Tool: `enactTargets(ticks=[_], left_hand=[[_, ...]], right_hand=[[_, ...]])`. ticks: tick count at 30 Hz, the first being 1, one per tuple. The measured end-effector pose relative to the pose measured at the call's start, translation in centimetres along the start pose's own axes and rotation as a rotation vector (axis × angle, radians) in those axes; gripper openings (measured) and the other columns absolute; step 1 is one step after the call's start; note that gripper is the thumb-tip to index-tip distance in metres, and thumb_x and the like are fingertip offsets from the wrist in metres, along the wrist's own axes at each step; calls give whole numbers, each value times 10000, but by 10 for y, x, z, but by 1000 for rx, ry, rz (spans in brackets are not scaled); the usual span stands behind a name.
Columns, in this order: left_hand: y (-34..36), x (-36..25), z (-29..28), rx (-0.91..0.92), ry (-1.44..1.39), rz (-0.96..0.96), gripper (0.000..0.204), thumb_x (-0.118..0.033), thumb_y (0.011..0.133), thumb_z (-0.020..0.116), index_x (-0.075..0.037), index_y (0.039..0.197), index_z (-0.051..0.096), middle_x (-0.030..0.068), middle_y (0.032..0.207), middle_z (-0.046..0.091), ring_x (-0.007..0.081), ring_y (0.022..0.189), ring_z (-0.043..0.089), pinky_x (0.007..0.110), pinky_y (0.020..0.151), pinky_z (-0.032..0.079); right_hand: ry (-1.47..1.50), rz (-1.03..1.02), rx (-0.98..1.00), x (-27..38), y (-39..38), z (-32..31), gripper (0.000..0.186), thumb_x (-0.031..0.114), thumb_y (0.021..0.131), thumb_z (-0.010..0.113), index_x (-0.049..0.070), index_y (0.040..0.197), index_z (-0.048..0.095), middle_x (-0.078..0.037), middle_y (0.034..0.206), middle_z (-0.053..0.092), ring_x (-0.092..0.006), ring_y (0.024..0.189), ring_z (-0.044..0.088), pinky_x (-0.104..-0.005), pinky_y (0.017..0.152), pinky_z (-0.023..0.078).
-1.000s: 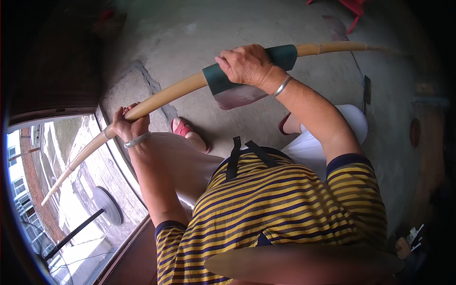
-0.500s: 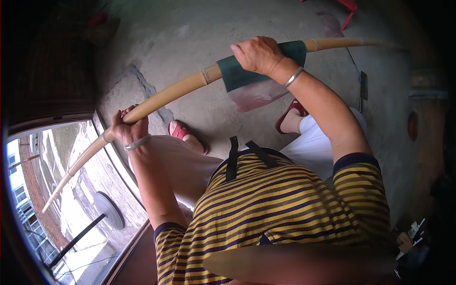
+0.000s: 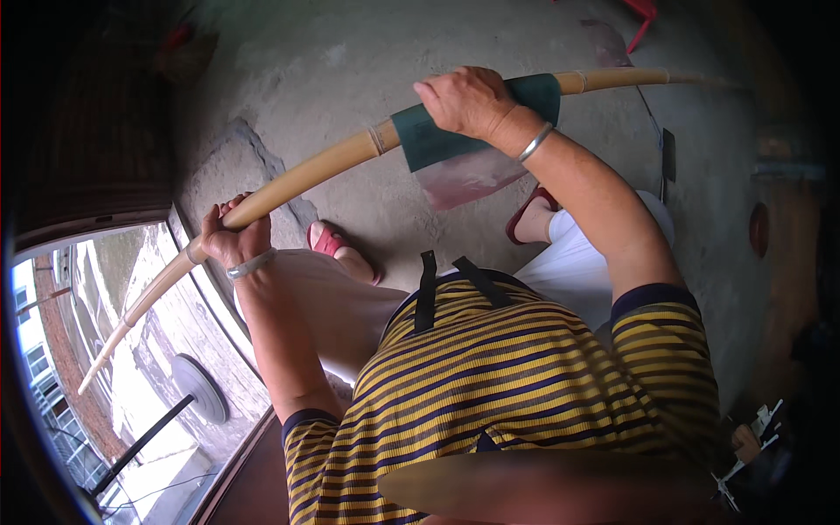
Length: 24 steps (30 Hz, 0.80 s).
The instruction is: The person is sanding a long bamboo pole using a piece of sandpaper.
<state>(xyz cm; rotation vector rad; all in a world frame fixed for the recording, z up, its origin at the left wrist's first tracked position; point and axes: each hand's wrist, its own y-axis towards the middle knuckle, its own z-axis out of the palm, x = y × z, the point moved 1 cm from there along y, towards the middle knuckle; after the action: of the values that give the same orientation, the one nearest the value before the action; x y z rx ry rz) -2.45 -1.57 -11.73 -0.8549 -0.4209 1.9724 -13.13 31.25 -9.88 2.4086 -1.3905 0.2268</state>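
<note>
A long tan bamboo pole (image 3: 319, 171) slants across in front of me, its left end low and its right end fading at the far right. Near its left part my left hand (image 3: 236, 234) is wrapped around it from below. Farther right, a sheet of what looks like sandpaper (image 3: 429, 149), dark green with a mauve lower flap, is folded over the pole. My right hand (image 3: 465, 103) grips the sheet and the pole together from above. The fingers on the far side are partly hidden.
Grey cracked concrete floor (image 3: 350, 79) lies beneath the pole. A doorway sill (image 3: 219, 306) is at the left, with a round grey base on a black rod (image 3: 201, 389) beyond it. Part of a red stool (image 3: 646, 22) shows at the top right, and a dark thin object (image 3: 669, 153) lies right of my knee.
My right hand and the green sheet have slid slightly left along the bamboo pole. My left hand keeps its hold in almost the same place.
</note>
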Motion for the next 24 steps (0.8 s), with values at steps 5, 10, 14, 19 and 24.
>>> enactTargets(ticks=[5,10,14,19,24], left_hand=[[-12,12,12,13,-9,-44,136,-121,709,534,-70,674,414,41,599,414,207,588,451,356,670,421],[-7,13,10,53,22,68,131,-128,706,524,-78,644,420,30,586,406,187,576,450,356,678,412],[-2,8,5,45,6,42,150,-146,708,519,-82,618,417,23,574,403,184,574,451,357,683,411],[-8,7,8,51,10,5,157,-152,703,519,-81,612,412,25,567,397,197,576,451,359,682,412],[-15,15,14,127,15,-2,163,-171,702,512,-82,612,409,22,567,397,196,567,449,343,666,415]], right_hand=[[-80,174,17,-139,-31,-41,390,333,874,397,67,739,647,-195,761,622,-388,740,596,-450,686,482],[7,70,13,-21,-3,-15,344,311,864,461,45,724,628,-183,732,623,-386,714,592,-445,657,482],[74,42,66,37,10,4,326,285,849,492,42,694,642,-196,700,623,-366,704,617,-420,671,504],[68,31,59,-55,-3,-17,392,346,864,437,36,721,627,-225,731,600,-420,722,569,-459,665,457],[-54,310,179,-175,-28,-49,430,379,864,390,55,778,658,-204,836,625,-398,816,577,-441,762,454]])
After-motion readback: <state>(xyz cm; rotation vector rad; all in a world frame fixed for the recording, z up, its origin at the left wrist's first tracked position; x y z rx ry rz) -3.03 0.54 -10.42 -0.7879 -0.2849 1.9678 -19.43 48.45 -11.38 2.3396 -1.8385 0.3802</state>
